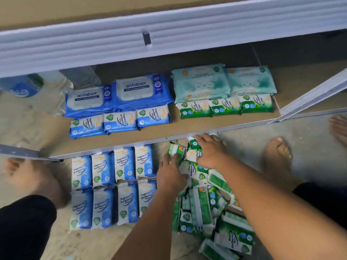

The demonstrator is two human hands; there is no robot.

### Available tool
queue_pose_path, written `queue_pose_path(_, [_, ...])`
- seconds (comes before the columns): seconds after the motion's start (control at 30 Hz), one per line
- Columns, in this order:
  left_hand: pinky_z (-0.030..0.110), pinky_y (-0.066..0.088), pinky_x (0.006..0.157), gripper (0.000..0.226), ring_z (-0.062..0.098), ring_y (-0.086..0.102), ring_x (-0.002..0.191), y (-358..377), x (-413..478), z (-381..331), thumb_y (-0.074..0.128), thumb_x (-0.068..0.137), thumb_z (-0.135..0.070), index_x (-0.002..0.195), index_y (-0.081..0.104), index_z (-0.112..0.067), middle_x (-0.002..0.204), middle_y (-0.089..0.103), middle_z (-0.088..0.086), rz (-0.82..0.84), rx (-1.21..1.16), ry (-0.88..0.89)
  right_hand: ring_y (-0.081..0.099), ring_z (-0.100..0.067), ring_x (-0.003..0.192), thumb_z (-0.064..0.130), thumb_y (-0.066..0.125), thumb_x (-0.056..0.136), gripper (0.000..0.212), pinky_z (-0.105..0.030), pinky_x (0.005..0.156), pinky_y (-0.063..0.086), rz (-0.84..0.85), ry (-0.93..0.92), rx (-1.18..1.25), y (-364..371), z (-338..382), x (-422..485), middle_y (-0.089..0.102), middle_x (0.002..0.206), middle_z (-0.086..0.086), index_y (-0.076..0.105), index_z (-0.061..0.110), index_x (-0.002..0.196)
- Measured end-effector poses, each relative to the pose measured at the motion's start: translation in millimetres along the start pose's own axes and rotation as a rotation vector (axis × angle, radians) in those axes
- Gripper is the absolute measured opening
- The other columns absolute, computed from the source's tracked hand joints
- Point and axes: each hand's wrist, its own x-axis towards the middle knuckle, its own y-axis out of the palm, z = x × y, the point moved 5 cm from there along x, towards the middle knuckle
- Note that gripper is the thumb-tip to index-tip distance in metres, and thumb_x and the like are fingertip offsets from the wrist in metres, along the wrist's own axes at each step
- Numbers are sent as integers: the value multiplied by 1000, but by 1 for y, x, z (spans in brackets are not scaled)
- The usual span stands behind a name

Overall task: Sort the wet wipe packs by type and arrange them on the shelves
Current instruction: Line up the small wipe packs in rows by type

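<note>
Head view only. Bottom shelf (131,140), back row L to R: antabax packs (120,94), then pale teal packs (223,81). Nearer front edge: blue Fragrance Free packs (120,122) in front of the antabax, green Pine packs (225,106) in front of the teal, close to shelf's R end. Clear bottle (20,85) off shelf's L end, blurred.

On floor, just below shelf's front edge: blue floor packs (112,186) laid in two tidy rows. To their R, green heap (202,209), jumbled, some packs on edge, some face down.

Left hand (170,173) palm down at heap's shelf-side end, fingers fairly straight over one green pack. Thumb wrap not visible, so can't tell if gripping. Right hand (211,152) palm down w/ fingers spread flat across a few green packs right by shelf's front edge. Pressing or gathering, nothing clenched.

Judged: sorting mostly done, green heap not yet shelved. Packs prob. light, soft, squashy film pouches w/ slick skin, likely to slide off each other if stacked loose. Best taken across the short width, thumb one side & fingers the other, or several squared up & squeezed between both palms. Avoid crimped end seams: floppy, poor hold.
</note>
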Motion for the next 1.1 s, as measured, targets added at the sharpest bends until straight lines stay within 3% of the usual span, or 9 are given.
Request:
queue_pose_path(0.17, [46, 35, 117, 81, 35, 24, 147, 6, -4, -4, 72, 89, -35, 154, 25, -27, 165, 11, 5, -7, 7, 31, 22, -27, 145, 40, 59, 86, 78, -49, 119, 24, -25, 60, -21, 4, -6, -7, 25, 158, 0, 27, 29, 157])
queue_pose_path(0.33, [44, 34, 117, 77, 34, 24, 147, 15, -19, -11, 66, 93, -34, 156, 23, -28, 166, 11, 6, 30, 45, 74, 20, -27, 147, 35, 57, 92, 68, -46, 120, 20, -35, 132, 81, 18, -17, -34, 14, 166, 6, 32, 31, 155])
queue_pose_path(0.47, [43, 36, 116, 76, 31, 23, 148, 26, -34, -15, 68, 92, -28, 156, 26, -31, 166, 11, 3, 60, 26, 116, 32, -25, 138, 34, 53, 93, 58, -43, 112, 32, -67, 176, 75, 36, -27, -67, 34, 157, 5, 37, 29, 149])
queue_pose_path(0.67, [46, 48, 105, 75, 30, 29, 143, 37, -57, -20, 65, 84, -17, 151, 34, -32, 163, 15, 0, 117, 38, 169, 34, -24, 135, 30, 54, 92, 62, -44, 110, 35, -52, 247, 67, 59, -36, -104, 34, 155, 6, 33, 29, 150])
queue_pose_path(0.8, [43, 50, 98, 65, 32, 44, 129, 32, -57, -23, 50, 84, -10, 147, 41, -23, 152, 35, 6, 47, 4, 133, 35, -24, 134, 25, 61, 86, 66, -43, 110, 36, -41, 254, 100, 60, -39, -105, 39, 151, 7, 38, 30, 148])
queue_pose_path(1.0, [35, 44, 101, 59, 23, 47, 122, 34, -42, -17, 64, 95, -32, 146, 38, -18, 136, 50, 5, -57, 6, 34, 45, -24, 133, 13, 71, 78, 76, -36, 112, 40, -41, 297, 224, 49, -57, -83, 51, 144, 2, 43, 22, 148])
queue_pose_path(1.1, [34, 42, 104, 66, 22, 46, 122, 37, -34, -18, 67, 92, -42, 145, 38, -16, 135, 50, 5, -68, 53, 28, 56, -20, 117, 15, 73, 73, 61, -37, 100, 50, -19, 324, 209, 51, -63, -76, 58, 127, 4, 56, 24, 131])
